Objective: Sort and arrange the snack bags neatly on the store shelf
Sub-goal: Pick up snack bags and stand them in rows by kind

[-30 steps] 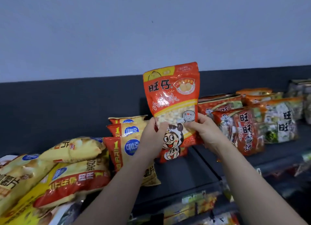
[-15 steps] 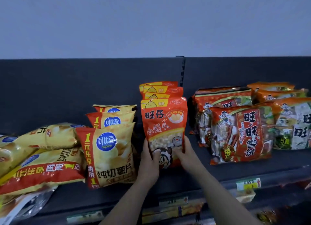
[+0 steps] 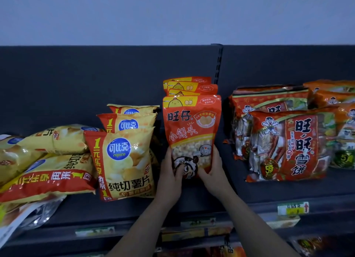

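Gripping the pouch (image 3: 192, 130) at its lower corners, your left hand (image 3: 170, 177) and right hand (image 3: 213, 173) each curl round one side edge, thumbs laid across the printed face and fingers hidden behind it. The pouch stands upright on the shelf (image 3: 269, 191), at the head of a file of matching pouches (image 3: 190, 85) whose tops show above and behind it. Whether its base rests on the shelf cannot be told, as your hands cover it. Just to its left, three chip bags (image 3: 124, 160) stand upright one behind another. Further left, toppled bags (image 3: 48, 178) lie on their sides in a loose heap that overhangs the shelf's front edge. To the right, apart from the pouch, cracker packs (image 3: 286, 145) stand upright, with orange packs (image 3: 330, 95) behind them at the far right. A slotted post (image 3: 218, 64) rises on the back panel behind the pouches. A price tag (image 3: 293, 207) sits on the front rail below the cracker packs.
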The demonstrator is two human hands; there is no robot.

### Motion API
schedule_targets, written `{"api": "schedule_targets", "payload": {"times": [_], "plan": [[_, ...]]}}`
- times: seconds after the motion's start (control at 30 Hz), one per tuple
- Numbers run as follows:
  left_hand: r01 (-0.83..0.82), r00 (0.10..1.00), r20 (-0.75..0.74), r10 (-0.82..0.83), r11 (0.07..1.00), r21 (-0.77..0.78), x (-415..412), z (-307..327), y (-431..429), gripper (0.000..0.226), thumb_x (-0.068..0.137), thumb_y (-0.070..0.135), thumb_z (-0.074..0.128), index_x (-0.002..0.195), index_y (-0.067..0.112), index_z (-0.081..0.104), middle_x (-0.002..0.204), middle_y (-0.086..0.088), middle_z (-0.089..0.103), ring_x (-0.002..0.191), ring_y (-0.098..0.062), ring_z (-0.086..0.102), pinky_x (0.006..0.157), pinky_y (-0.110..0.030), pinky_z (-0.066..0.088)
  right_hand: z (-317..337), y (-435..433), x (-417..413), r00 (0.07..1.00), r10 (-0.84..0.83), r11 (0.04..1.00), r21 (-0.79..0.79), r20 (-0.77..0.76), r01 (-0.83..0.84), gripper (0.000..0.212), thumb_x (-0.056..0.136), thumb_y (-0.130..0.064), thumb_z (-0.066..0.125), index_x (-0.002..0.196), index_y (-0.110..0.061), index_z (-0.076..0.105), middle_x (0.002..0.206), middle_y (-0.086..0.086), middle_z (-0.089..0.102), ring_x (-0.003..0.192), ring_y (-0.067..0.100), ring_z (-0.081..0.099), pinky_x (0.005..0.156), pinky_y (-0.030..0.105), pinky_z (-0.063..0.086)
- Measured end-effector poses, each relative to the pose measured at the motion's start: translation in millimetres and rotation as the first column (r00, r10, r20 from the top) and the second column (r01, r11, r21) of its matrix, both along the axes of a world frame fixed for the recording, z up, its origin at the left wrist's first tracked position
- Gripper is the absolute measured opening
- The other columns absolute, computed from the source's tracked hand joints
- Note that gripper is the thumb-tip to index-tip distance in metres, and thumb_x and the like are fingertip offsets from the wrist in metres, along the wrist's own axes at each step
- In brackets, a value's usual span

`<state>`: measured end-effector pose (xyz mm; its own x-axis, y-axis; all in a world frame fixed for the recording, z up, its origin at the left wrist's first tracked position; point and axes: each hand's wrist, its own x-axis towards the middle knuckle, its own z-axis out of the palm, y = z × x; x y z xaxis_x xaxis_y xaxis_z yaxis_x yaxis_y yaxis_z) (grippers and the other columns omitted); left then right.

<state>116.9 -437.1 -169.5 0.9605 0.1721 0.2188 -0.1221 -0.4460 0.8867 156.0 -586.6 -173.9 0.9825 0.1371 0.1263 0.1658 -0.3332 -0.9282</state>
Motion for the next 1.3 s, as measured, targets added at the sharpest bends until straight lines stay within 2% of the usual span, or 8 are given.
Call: {"api": "schedule_targets", "payload": {"times": [0.1,0.23,0.47,0.63,0.73,0.87,0.97,1.3], "plan": [[0.005,1.000,-0.008,-0.005,1.000,0.007,0,0,-1,0.065,0.101,0.025,0.046,0.153,0.035,0.007,0.141,0.018,0.025,0.129,0.003,0.026,0.101,-0.019,0.026,-4,0,-3,1.000,-0.019,1.000,-0.013,0.005,0.020,0.082,0.089,-0.011,0.058,0.153,-0.032,0.012,0.136,-0.004,0.035,0.110,-0.004,0.037,0.090,0.021,0.036],[0.001,1.000,-0.013,-0.001,0.999,0.038,-1,4,-1,0.066,0.100,0.024,0.048,0.154,0.031,0.009,0.149,0.004,0.032,0.136,-0.010,0.033,0.109,-0.032,0.034,1,1,-8,0.998,-0.060,0.998,-0.014,0.034,0.061,0.081,0.087,-0.008,0.060,0.152,-0.030,0.017,0.136,-0.001,0.037,0.117,0.007,0.040,0.093,0.023,0.035],[-0.082,0.995,0.068,0.071,0.982,0.169,-14,26,0,0.075,0.099,0.023,0.049,0.155,0.020,-0.001,0.154,-0.005,0.019,0.141,-0.018,0.022,0.106,-0.023,0.020,21,-1,-23,0.949,-0.190,0.968,-0.115,0.253,0.225,0.079,0.087,-0.024,0.071,0.151,-0.023,0.024,0.142,-0.005,0.032,0.127,0.000,0.027,0.101,0.023,0.030],[-0.113,0.981,0.182,0.071,0.967,0.229,-30,47,5,0.061,0.099,0.028,0.051,0.152,0.017,0.022,0.145,-0.001,0.033,0.132,-0.011,0.035,0.104,-0.020,0.030,41,8,-32,0.900,-0.228,0.940,-0.157,0.371,0.302,0.066,0.087,-0.021,0.069,0.145,-0.016,0.037,0.148,0.001,0.032,0.137,0.013,0.028,0.107,0.030,0.034],[-0.156,0.960,0.261,0.098,0.964,0.215,-44,63,15,0.051,0.097,0.024,0.055,0.145,0.019,0.038,0.125,0.009,0.048,0.113,-0.002,0.047,0.094,-0.017,0.040,57,24,-43,0.886,-0.169,0.950,-0.167,0.431,0.263,0.049,0.089,-0.019,0.067,0.136,-0.013,0.050,0.145,0.002,0.037,0.135,0.015,0.034,0.104,0.025,0.036],[-0.259,0.924,0.326,0.200,0.955,0.147,-63,82,40,0.044,0.095,0.019,0.057,0.138,0.019,0.047,0.111,0.010,0.059,0.100,-0.004,0.057,0.085,-0.029,0.054,80,55,-57,0.873,-0.082,0.976,-0.138,0.481,0.168,0.040,0.091,-0.019,0.065,0.130,-0.017,0.057,0.140,-0.006,0.042,0.130,0.006,0.037,0.101,0.012,0.029],[-0.338,0.899,0.329,0.290,0.936,0.099,-78,92,68,0.045,0.096,0.022,0.056,0.140,0.022,0.046,0.110,0.011,0.059,0.100,-0.003,0.057,0.083,-0.028,0.055,95,82,-67,0.866,-0.015,0.991,-0.109,0.500,0.080,0.039,0.090,-0.018,0.065,0.128,-0.015,0.059,0.137,-0.008,0.045,0.128,0.003,0.039,0.105,0.022,0.037],[-0.667,0.718,0.338,0.608,0.740,0.086,-135,94,188,0.045,0.093,0.022,0.059,0.137,0.018,0.050,0.111,0.006,0.063,0.101,-0.013,0.060,0.086,-0.036,0.051,120,202,-105,0.805,0.208,0.978,-0.109,0.556,-0.177,0.041,0.085,-0.017,0.068,0.125,-0.015,0.061,0.133,-0.006,0.051,0.126,0.003,0.043,0.106,0.011,0.029]]}}
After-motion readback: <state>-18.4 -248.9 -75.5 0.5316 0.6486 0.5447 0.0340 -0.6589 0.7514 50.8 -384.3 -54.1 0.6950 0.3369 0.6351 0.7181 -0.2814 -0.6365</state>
